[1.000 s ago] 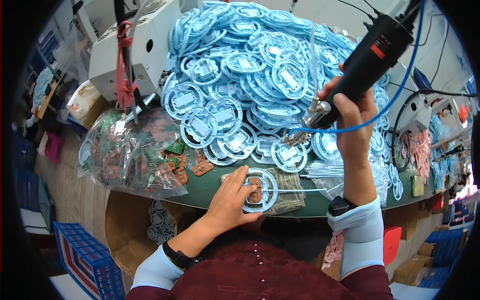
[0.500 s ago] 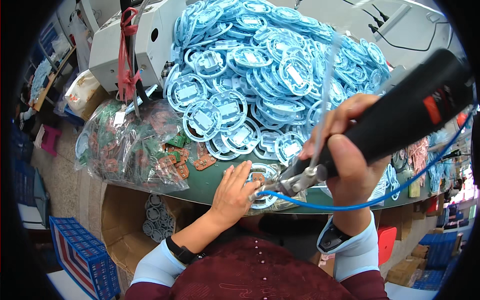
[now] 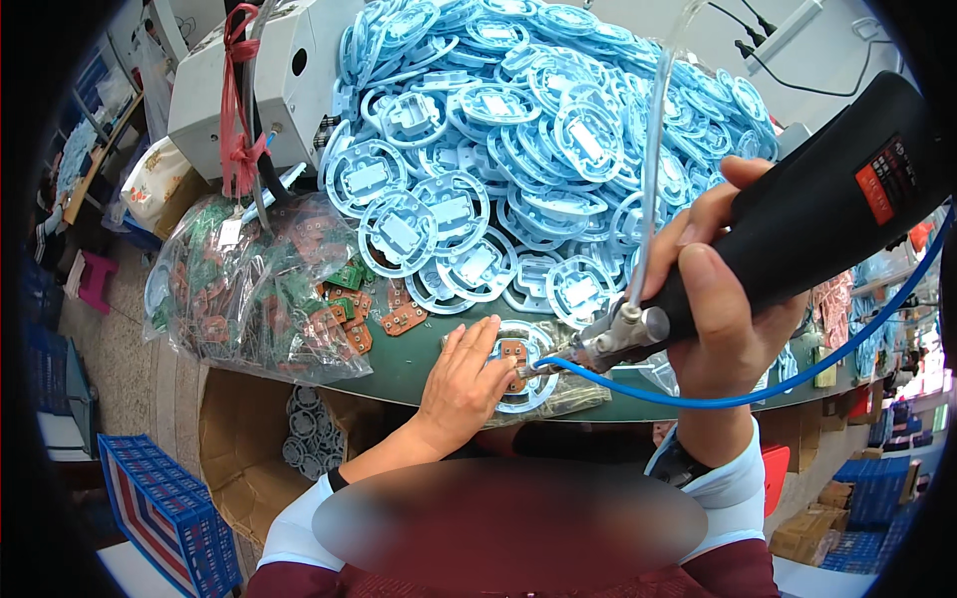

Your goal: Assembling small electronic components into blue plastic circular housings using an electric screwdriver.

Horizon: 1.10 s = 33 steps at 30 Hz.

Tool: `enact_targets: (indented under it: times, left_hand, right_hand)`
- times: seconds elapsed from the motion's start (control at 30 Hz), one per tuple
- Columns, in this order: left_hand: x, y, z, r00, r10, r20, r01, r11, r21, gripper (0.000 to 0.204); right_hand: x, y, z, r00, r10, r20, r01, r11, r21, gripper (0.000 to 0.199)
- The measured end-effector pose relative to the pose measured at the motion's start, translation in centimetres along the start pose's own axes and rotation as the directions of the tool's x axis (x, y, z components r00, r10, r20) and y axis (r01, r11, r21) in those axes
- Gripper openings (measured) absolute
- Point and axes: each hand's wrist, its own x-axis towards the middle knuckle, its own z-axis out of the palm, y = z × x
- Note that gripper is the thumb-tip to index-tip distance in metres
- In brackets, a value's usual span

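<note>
My left hand (image 3: 462, 384) lies flat on a light blue round plastic frame (image 3: 523, 397) at the near edge of the green table (image 3: 399, 364), fingers pressing a small brown circuit board (image 3: 512, 353) into its middle. My right hand (image 3: 720, 299) grips a black powered screwdriver (image 3: 797, 224) with a red label. Its metal tip (image 3: 538, 367) points down-left and touches the board. A blue hose (image 3: 738, 397) and a clear tube (image 3: 653, 130) run from the tool's nose.
A big heap of identical blue frames (image 3: 518, 130) covers the table behind. A clear bag of green and brown circuit boards (image 3: 254, 299) lies left, a grey machine box (image 3: 279, 80) behind it. Below the table stand a cardboard box (image 3: 254, 448) and a blue crate (image 3: 155, 518).
My right hand brought the screwdriver down from above the heap to the frame under my left hand. My left hand stayed on the frame.
</note>
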Motion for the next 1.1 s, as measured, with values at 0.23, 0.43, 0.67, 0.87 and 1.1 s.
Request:
enact_targets:
  times: [0.23, 0.43, 0.67, 0.87, 1.1]
  left_hand:
    - [-0.1, -0.2, -0.2, 1.000, 0.012, 0.029, -0.013, 1.000, 0.015, 0.026]
    - [-0.2, -0.1, -0.1, 0.999, 0.014, 0.037, -0.014, 1.000, 0.007, 0.030]
    - [-0.5, -0.2, 0.1, 0.999, 0.012, 0.040, -0.013, 1.000, 0.022, 0.035]
    - [-0.1, -0.2, 0.0, 0.999, 0.012, 0.039, -0.012, 1.000, 0.002, 0.035]
    - [-0.3, -0.6, 0.5, 1.000, 0.017, -0.010, -0.017, 1.000, -0.010, 0.029]
  right_hand:
    - [-0.2, 1.0, 0.5, 0.999, -0.017, 0.031, 0.016, 0.999, 0.029, 0.057]
    - [-0.2, 1.5, 0.3, 0.996, -0.013, 0.090, 0.011, 1.000, 0.019, 0.053]
    - [-0.2, 1.7, 0.1, 0.995, -0.016, 0.103, 0.014, 1.000, 0.017, 0.053]
    - [-0.4, 2.5, -0.1, 0.995, -0.054, 0.088, 0.055, 0.998, -0.005, 0.049]
    - [-0.6, 3.3, 0.4, 0.975, -0.155, 0.157, 0.167, 0.984, -0.067, 0.053]
